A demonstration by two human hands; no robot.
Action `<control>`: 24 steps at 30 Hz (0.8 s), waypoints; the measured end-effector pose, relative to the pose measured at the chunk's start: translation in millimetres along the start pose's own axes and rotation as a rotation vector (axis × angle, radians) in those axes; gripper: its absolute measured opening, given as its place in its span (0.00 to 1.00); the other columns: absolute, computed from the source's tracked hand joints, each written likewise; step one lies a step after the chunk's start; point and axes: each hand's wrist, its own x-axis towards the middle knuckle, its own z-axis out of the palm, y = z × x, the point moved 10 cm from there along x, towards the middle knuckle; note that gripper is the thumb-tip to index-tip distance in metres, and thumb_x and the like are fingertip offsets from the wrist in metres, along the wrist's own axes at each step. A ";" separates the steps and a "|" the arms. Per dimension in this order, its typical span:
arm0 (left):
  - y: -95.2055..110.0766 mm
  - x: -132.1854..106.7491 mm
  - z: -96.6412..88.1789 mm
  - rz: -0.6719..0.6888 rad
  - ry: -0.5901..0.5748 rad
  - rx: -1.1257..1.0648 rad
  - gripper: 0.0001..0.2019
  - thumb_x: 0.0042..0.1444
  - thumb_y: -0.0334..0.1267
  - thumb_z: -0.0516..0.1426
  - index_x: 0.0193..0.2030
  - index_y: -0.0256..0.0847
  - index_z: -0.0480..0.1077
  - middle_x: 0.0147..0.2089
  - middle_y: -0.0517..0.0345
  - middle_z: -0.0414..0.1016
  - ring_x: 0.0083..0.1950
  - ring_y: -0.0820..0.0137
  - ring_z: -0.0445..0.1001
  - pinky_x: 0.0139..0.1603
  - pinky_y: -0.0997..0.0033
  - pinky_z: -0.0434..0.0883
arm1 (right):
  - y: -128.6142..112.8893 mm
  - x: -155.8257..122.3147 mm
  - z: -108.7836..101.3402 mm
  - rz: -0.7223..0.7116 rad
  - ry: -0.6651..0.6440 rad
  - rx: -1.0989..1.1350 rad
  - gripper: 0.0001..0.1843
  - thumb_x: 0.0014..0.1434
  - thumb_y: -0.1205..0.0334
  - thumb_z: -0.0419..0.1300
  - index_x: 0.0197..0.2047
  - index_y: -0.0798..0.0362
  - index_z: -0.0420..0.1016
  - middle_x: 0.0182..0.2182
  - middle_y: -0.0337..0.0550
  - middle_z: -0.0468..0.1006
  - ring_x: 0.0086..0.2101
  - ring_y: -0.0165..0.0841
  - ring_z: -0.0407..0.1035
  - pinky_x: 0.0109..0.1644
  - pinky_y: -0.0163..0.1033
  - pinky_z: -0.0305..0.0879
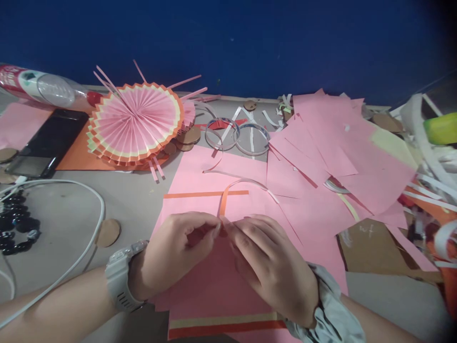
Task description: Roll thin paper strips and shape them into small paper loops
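Note:
My left hand and my right hand meet at the fingertips over a pink paper sheet at the table's near middle. Both pinch the end of a thin orange paper strip, which rises from the fingers and curves over to the right. The left wrist carries a grey watch; a grey scrunchie sits on the right wrist. Another orange strip lies flat on the pink sheet just beyond the hands.
A pleated pink and orange paper fan stack lies back left, next to a dark phone and a plastic bottle. White cable, black beads, two tape rings, loose pink sheets, cardboard and paper scraps surround.

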 end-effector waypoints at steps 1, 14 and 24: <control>0.0 -0.1 -0.2 -0.002 0.001 0.002 0.09 0.57 0.31 0.50 0.35 0.41 0.71 0.31 0.64 0.75 0.33 0.74 0.71 0.36 0.80 0.66 | 0.7 0.3 -0.5 0.006 0.001 0.020 0.23 0.55 0.75 0.52 0.54 0.54 0.64 0.34 0.44 0.74 0.37 0.34 0.68 0.46 0.45 0.67; 3.6 -0.8 2.3 0.038 -0.031 0.020 0.07 0.55 0.28 0.52 0.34 0.41 0.69 0.29 0.67 0.71 0.30 0.77 0.68 0.34 0.81 0.64 | 21.9 -3.1 -4.2 0.185 0.063 0.289 0.12 0.56 0.74 0.54 0.43 0.54 0.67 0.36 0.43 0.73 0.40 0.31 0.67 0.45 0.37 0.68; -1.2 -0.6 0.1 0.019 0.011 -0.064 0.11 0.60 0.30 0.50 0.44 0.46 0.71 0.36 0.68 0.75 0.36 0.77 0.71 0.40 0.82 0.66 | 19.7 -2.9 4.3 0.148 -0.013 0.340 0.23 0.56 0.77 0.51 0.54 0.55 0.61 0.39 0.45 0.69 0.43 0.31 0.64 0.48 0.39 0.65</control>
